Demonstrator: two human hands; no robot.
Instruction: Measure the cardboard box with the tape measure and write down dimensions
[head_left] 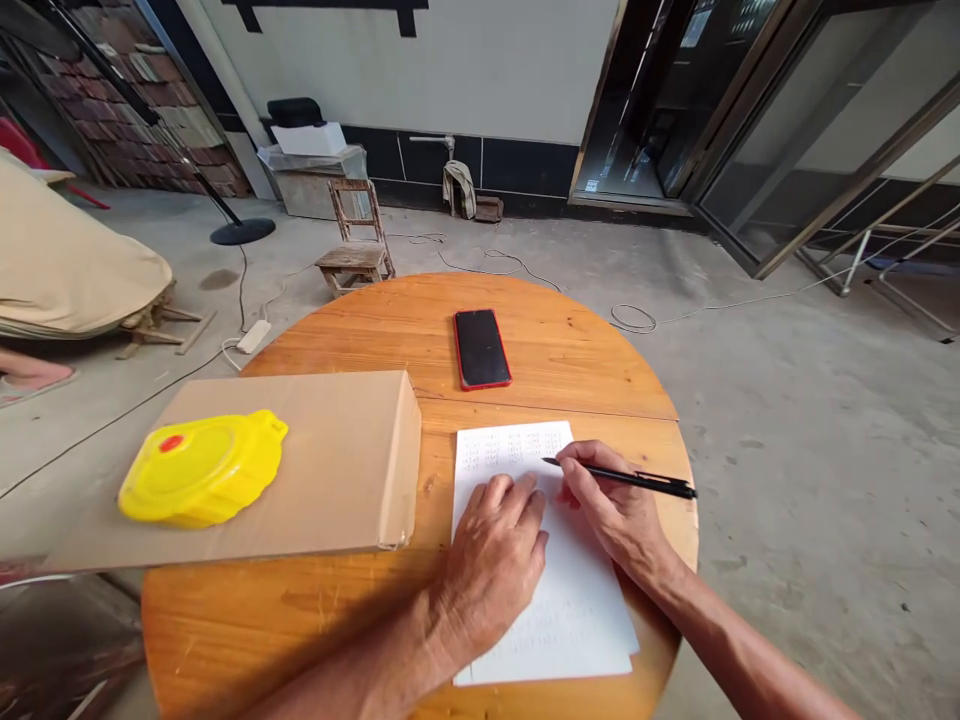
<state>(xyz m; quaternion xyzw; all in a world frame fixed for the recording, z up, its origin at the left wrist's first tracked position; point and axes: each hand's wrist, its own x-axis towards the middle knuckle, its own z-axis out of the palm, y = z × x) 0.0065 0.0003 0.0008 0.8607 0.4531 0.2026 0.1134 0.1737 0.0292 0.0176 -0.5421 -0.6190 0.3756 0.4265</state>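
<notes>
Several sheets of white paper (555,620) lie stacked on a round wooden table (360,610), with rows of small handwriting near the top of the uppermost sheet. My right hand (611,500) grips a black pen (645,481) between thumb and fingers; its tip points left, at or just above the paper below the written rows. Resting on the middle of the sheet is my left hand (496,560), palm down, fingers stretched forward and slightly bent, holding nothing. Beyond the paper a phone (481,347) with a red case lies face up, its screen dark.
On the table's left a cardboard box (330,450) carries a yellow plastic case (206,470) with a red spot. A small wooden chair (356,245) stands behind the table. Cables and a white power strip (253,336) lie on the floor. A person's foot shows at far left.
</notes>
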